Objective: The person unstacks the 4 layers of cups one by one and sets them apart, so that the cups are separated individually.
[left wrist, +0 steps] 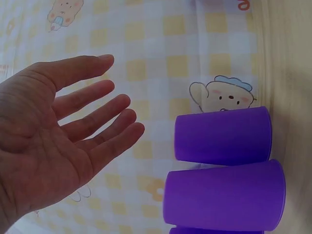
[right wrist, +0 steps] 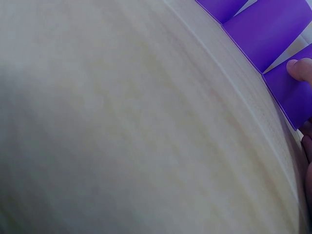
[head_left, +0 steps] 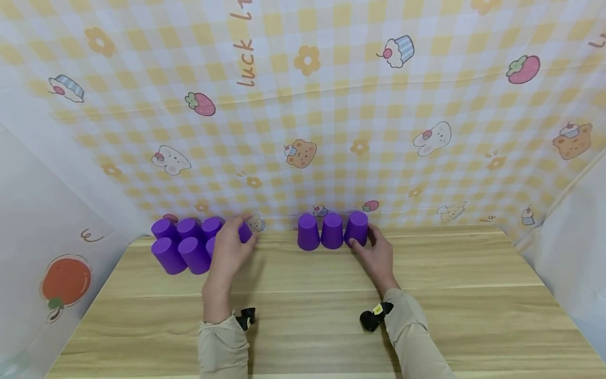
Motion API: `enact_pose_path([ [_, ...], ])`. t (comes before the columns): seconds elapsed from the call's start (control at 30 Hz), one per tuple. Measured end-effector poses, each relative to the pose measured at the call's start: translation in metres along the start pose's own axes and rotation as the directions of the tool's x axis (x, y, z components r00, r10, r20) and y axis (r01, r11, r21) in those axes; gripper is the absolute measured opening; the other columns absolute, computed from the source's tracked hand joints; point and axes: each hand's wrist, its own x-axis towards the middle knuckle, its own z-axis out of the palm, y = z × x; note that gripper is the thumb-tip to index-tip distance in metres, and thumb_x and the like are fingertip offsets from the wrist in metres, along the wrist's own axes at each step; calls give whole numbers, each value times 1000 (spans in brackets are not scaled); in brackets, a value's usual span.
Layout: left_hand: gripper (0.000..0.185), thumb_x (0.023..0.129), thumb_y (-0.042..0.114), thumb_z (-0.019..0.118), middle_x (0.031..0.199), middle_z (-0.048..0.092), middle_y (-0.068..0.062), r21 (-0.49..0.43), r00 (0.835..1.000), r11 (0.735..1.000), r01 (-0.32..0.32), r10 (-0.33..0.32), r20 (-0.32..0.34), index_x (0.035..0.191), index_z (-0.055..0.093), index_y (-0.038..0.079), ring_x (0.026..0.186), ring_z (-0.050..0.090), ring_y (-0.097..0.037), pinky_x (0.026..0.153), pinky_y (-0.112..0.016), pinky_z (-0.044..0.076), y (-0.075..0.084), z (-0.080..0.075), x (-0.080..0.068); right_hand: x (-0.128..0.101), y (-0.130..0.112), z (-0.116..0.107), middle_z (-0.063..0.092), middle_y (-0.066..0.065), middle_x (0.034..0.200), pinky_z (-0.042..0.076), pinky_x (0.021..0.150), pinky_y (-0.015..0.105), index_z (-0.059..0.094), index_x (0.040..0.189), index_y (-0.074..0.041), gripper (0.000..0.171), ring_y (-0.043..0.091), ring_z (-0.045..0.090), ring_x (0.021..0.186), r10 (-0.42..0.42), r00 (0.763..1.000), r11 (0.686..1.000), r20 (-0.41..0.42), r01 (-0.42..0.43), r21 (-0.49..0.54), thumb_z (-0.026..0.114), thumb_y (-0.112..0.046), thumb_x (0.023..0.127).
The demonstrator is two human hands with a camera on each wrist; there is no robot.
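Just right of centre in the head view, the right hand (head_left: 377, 256) has its fingers curled around the rightmost purple cup (head_left: 357, 228) of a row of three upside-down cups (head_left: 332, 230) at the back of the wooden surface (head_left: 303, 316). At left centre, the left hand (head_left: 229, 251) hovers with straight, spread fingers over a cluster of purple cups (head_left: 182, 245), holding nothing; at least seven show there, partly hidden by the hand. A gingham cartoon-print backdrop (head_left: 303, 105) rises directly behind both groups.
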Motion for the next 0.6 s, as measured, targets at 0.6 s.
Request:
enact_pose_path([
  [0.6, 41, 73, 12, 66, 110, 54, -11, -188, 986, 979, 83, -53, 156, 111, 52, 2, 96, 52, -27, 82, -38, 43, 11, 52, 2, 0, -2, 0, 50, 14, 117, 37, 92, 29, 47, 118, -4, 61, 23, 46, 109, 13, 1000, 1000, 4, -13, -20, 71, -30, 69],
])
